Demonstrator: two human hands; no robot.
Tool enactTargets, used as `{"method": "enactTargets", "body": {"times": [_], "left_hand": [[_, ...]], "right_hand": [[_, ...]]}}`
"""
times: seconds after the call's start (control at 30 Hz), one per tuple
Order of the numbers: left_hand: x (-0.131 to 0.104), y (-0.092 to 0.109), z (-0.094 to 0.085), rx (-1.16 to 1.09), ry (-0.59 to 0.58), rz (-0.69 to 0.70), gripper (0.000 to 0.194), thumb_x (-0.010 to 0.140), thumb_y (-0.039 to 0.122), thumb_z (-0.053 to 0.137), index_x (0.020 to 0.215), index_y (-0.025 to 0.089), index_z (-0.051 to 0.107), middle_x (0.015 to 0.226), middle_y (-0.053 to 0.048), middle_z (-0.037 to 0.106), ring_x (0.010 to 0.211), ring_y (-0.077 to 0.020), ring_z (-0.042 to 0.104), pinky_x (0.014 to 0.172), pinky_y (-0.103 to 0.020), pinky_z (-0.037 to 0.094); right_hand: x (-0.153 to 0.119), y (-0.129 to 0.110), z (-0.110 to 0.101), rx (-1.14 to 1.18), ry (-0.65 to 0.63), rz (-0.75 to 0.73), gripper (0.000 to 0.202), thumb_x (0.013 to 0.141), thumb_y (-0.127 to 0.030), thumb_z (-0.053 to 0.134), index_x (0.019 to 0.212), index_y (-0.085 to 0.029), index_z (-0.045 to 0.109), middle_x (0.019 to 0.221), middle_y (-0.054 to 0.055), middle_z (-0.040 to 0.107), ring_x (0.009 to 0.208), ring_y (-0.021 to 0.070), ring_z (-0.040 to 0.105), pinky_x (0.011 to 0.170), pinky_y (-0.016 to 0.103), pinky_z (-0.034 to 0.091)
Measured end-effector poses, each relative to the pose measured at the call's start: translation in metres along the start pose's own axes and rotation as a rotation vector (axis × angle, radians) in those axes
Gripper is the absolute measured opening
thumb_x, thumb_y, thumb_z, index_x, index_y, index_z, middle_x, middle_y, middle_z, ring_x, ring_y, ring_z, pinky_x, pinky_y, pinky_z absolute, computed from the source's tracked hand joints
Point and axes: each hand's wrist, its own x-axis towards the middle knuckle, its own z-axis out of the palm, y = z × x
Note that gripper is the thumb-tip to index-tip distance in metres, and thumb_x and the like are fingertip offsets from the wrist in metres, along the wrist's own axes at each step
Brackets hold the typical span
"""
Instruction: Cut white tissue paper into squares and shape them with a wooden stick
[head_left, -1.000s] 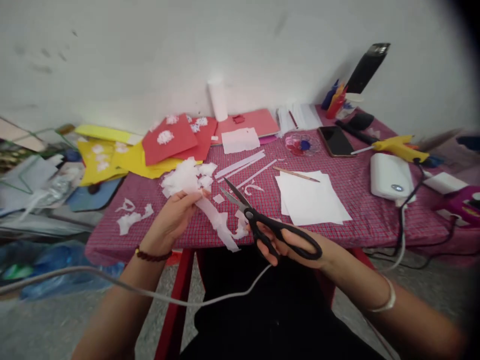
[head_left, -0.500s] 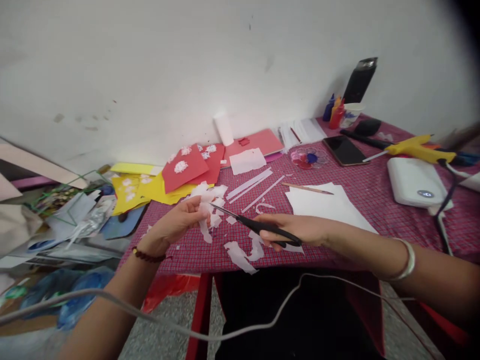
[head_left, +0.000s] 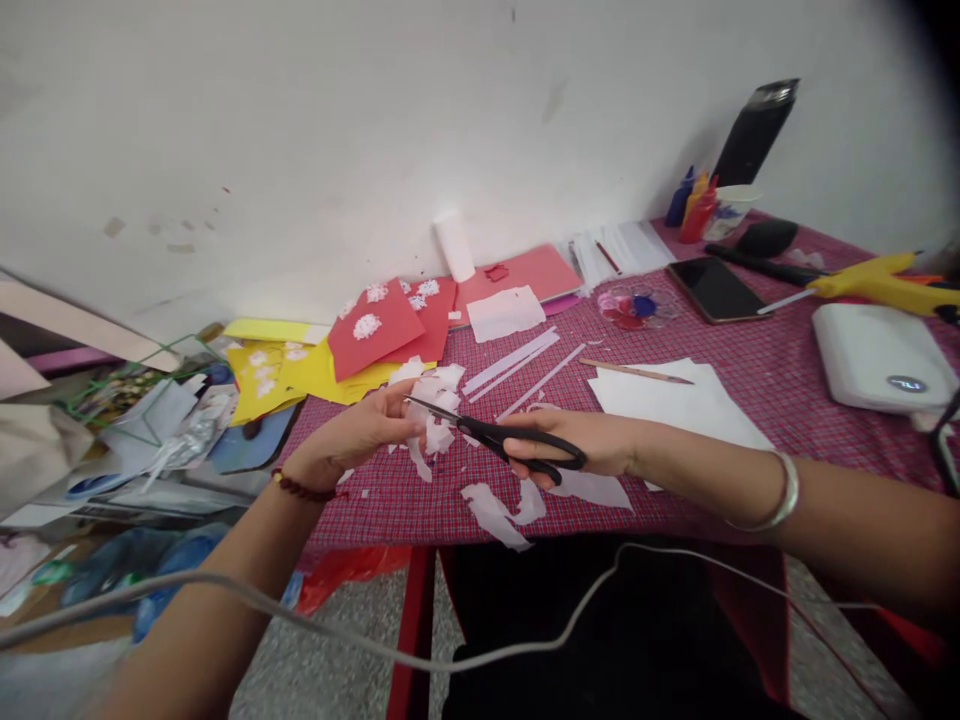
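Note:
My right hand has its fingers through the handles of black-handled scissors. The handles are spread a little, and the blades point left toward my left hand. Thumb and fingers of that left hand are pinched together at the blade tips on a small piece of white paper, mostly hidden by the fingers. Just behind them lies a heap of torn white paper scraps. Curled paper offcuts rest near the table's front edge, below the scissors.
Paper strips and a pencil on white sheets lie beyond my hands. Red cards and yellow paper are at left. Rightward are a phone, a yellow glue gun and a white power bank. A cable crosses in front.
The scissors and my right hand have moved left, bringing the blades to my left fingertips. The handles have spread slightly. The view has shifted a little.

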Motion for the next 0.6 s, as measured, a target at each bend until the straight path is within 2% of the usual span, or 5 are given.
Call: {"method": "enactTargets", "body": {"times": [0.17,0.27,0.33,0.43,0.6], "left_hand": [[-0.002,-0.001,-0.007,-0.009,0.056,-0.024,0.080,0.071,0.016,0.078,0.143,0.020,0.043,0.074,0.000,0.069,0.059,-0.0109,0.063,0.058,-0.020,0.051],[-0.007,-0.008,-0.012,-0.025,0.098,-0.065,0.077,0.074,0.020,0.076,0.143,0.020,0.042,0.068,0.001,0.067,0.057,-0.0114,0.062,0.054,-0.020,0.049],[-0.011,-0.014,-0.015,-0.082,0.123,-0.104,0.057,0.076,0.023,0.075,0.129,0.019,0.055,0.068,0.000,0.066,0.054,-0.0109,0.060,0.051,-0.020,0.048],[-0.019,-0.025,-0.020,-0.126,0.198,-0.151,0.013,0.078,0.026,0.073,0.083,0.016,0.066,0.061,0.001,0.059,0.048,-0.0068,0.052,0.046,-0.016,0.043],[-0.022,-0.041,-0.032,-0.155,0.409,-0.120,0.014,0.072,0.021,0.074,0.067,0.016,0.063,0.059,-0.001,0.061,0.049,-0.0085,0.054,0.045,-0.016,0.043]], "right_hand": [[0.006,0.004,0.001,0.080,0.026,-0.010,0.051,0.079,-0.060,0.068,0.097,-0.014,0.056,0.068,-0.004,0.055,0.045,0.0031,0.045,0.040,0.018,0.031],[0.010,0.009,-0.001,0.122,0.032,-0.021,0.049,0.081,-0.058,0.068,0.097,-0.014,0.056,0.067,-0.004,0.055,0.042,0.0023,0.043,0.037,0.018,0.027],[0.013,0.010,-0.002,0.129,0.040,-0.033,0.045,0.083,-0.056,0.067,0.095,-0.013,0.056,0.066,-0.004,0.055,0.041,0.0020,0.043,0.037,0.018,0.026],[0.017,0.010,-0.003,0.152,0.067,-0.014,0.045,0.082,-0.056,0.068,0.090,-0.014,0.055,0.065,-0.004,0.054,0.041,0.0021,0.043,0.036,0.017,0.026],[0.027,0.009,-0.005,0.230,0.053,0.102,0.054,0.072,-0.064,0.073,0.091,-0.017,0.053,0.068,-0.003,0.059,0.048,0.0061,0.052,0.041,0.017,0.036]]}}
